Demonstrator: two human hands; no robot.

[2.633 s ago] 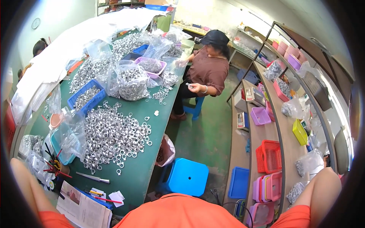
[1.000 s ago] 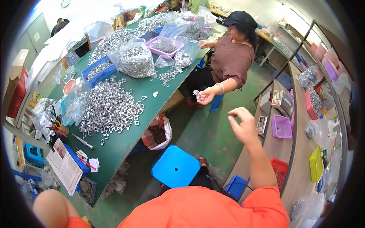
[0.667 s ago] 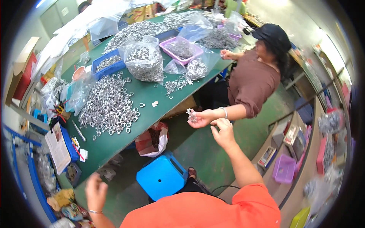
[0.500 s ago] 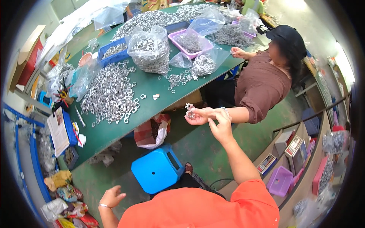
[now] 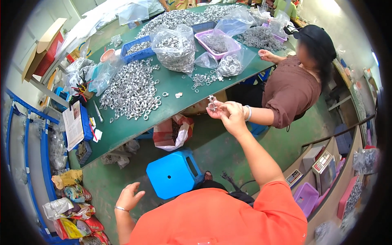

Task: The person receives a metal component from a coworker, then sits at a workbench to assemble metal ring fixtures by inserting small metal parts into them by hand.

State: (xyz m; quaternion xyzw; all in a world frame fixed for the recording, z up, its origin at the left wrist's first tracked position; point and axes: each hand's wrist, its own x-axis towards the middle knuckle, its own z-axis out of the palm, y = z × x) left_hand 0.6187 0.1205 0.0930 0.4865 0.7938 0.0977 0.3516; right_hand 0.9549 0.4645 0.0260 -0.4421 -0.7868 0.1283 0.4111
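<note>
My right hand (image 5: pixel 234 116) reaches forward past the table's near edge, fingers stretched onto a co-worker's palm (image 5: pixel 214 113). On that palm sit small silver metal ring clamps (image 5: pixel 212 104), close to my fingertips. The co-worker's arm lies partly behind my hand. My left hand (image 5: pixel 129 197), with a bracelet at the wrist, hangs to the left of the blue stool (image 5: pixel 169 177). Its fingers are apart, and it holds nothing. A large heap of silver rings (image 5: pixel 130 92) lies on the green table (image 5: pixel 134 132).
A co-worker in a brown top (image 5: pixel 290 83) sits at the table's right side. Clear bags of rings (image 5: pixel 174 51), a blue tray (image 5: pixel 138 58) and a pink basket (image 5: pixel 222 54) stand behind the heap. Below the table is a red-and-white sack (image 5: pixel 164 136). Shelving with scales (image 5: pixel 325 167) is at right.
The view has shifted, so the table sits further right in the picture. My right fingers have come closer to the clamps on the co-worker's palm. My left hand stays apart from everything.
</note>
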